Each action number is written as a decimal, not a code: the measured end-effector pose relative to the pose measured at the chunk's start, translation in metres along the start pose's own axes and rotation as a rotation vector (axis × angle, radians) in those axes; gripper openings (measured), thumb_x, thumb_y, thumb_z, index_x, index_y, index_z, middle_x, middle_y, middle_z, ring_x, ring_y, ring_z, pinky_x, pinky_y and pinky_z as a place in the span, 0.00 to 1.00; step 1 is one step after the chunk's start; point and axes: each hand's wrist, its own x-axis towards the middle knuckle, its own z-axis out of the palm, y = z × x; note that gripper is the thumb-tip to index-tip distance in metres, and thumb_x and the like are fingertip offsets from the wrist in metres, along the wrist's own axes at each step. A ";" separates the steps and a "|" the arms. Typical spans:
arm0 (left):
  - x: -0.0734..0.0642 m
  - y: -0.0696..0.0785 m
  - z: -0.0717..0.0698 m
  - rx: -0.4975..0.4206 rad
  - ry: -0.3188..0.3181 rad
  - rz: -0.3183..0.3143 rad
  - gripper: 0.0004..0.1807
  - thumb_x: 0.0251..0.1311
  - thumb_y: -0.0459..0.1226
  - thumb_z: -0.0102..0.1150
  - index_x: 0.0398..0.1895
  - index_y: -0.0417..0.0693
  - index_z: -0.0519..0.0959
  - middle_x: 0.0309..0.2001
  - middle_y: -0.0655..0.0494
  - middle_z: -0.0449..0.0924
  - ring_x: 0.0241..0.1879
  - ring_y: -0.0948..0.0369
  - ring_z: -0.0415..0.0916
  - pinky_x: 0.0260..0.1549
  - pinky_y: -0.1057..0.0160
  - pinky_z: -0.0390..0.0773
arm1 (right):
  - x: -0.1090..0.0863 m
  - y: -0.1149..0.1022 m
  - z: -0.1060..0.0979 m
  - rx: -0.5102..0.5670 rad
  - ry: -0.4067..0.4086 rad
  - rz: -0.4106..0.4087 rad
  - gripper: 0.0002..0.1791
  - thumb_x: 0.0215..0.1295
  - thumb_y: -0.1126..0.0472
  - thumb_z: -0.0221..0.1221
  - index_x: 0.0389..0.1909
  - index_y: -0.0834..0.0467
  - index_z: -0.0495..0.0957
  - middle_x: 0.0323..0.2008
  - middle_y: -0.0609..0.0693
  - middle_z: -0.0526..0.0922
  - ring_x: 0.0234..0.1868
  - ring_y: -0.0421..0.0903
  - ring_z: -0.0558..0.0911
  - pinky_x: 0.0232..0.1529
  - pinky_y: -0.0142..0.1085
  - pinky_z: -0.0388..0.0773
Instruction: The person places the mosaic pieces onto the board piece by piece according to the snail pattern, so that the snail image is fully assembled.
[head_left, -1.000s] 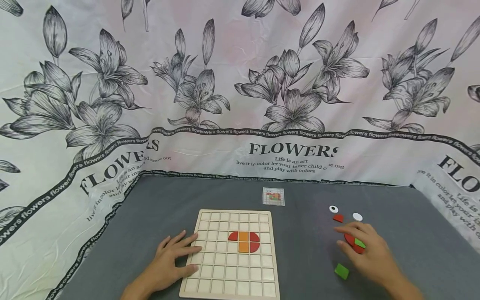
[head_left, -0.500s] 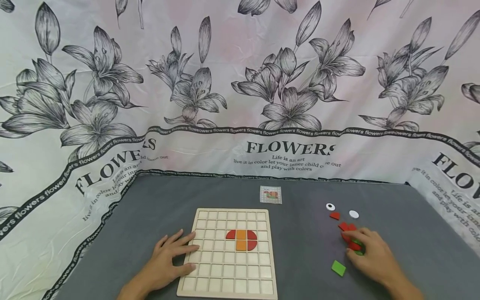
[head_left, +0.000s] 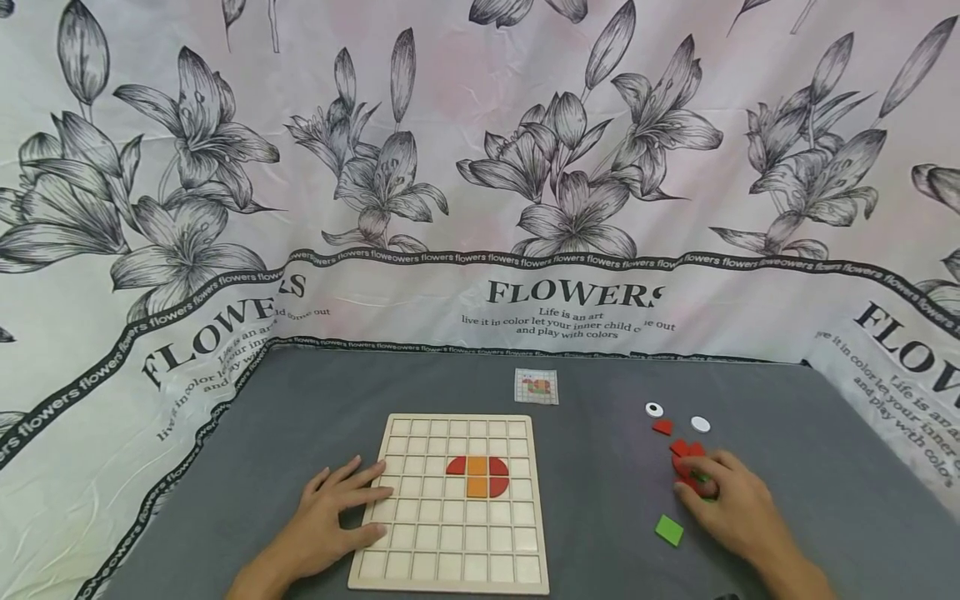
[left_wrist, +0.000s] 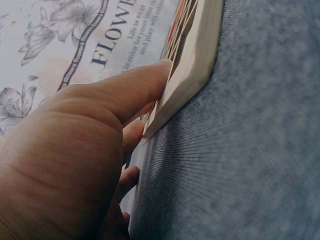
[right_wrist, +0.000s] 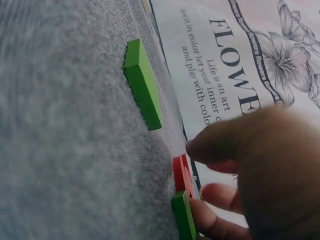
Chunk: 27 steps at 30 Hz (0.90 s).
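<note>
In the head view my left hand (head_left: 322, 517) rests its fingertips and thumb on the left edge of a pale wooden grid board (head_left: 407, 542). On the board, orange squares (head_left: 477, 477) sit between red rounded pieces (head_left: 498, 477). My right hand (head_left: 731, 508) is over a small cluster of red pieces (head_left: 680, 448), its fingers bent loosely and its palm side partly hiding them. In the right wrist view, fingertips (right_wrist: 205, 215) are right at a green piece (right_wrist: 183, 215) beside a red one (right_wrist: 181, 172); the thumb is apart from them.
A green tile (head_left: 669, 530) lies nearer me, left of the right hand. Behind the cluster are a red piece (head_left: 662, 427), a white disc with a black dot (head_left: 654, 410) and a plain white disc (head_left: 701, 425). A pattern card (head_left: 536, 387) lies beyond the board.
My right hand has shifted off part of the cluster and lowered to it, and more red pieces show, spread out. The left hand stays on the board's edge. The head view has shifted slightly.
</note>
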 end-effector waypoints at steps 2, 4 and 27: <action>0.000 -0.001 0.000 0.004 0.000 -0.003 0.25 0.56 0.54 0.65 0.55 0.55 0.82 0.67 0.54 0.67 0.69 0.41 0.52 0.58 0.32 0.38 | 0.000 0.000 0.000 0.022 -0.013 -0.005 0.18 0.38 0.68 0.72 0.35 0.53 0.86 0.29 0.40 0.72 0.24 0.34 0.68 0.24 0.35 0.64; 0.000 -0.001 0.000 0.002 -0.002 -0.002 0.25 0.56 0.54 0.65 0.55 0.55 0.82 0.67 0.54 0.67 0.69 0.41 0.52 0.58 0.32 0.38 | 0.000 -0.001 0.000 0.032 -0.036 -0.008 0.19 0.36 0.70 0.71 0.35 0.53 0.86 0.29 0.39 0.71 0.25 0.34 0.69 0.25 0.34 0.64; 0.000 -0.001 0.001 0.000 -0.004 -0.004 0.25 0.56 0.54 0.65 0.55 0.55 0.82 0.67 0.54 0.67 0.69 0.41 0.52 0.58 0.33 0.38 | -0.001 0.000 0.001 -0.035 -0.105 -0.022 0.13 0.42 0.61 0.76 0.31 0.53 0.84 0.31 0.41 0.76 0.27 0.39 0.71 0.28 0.43 0.69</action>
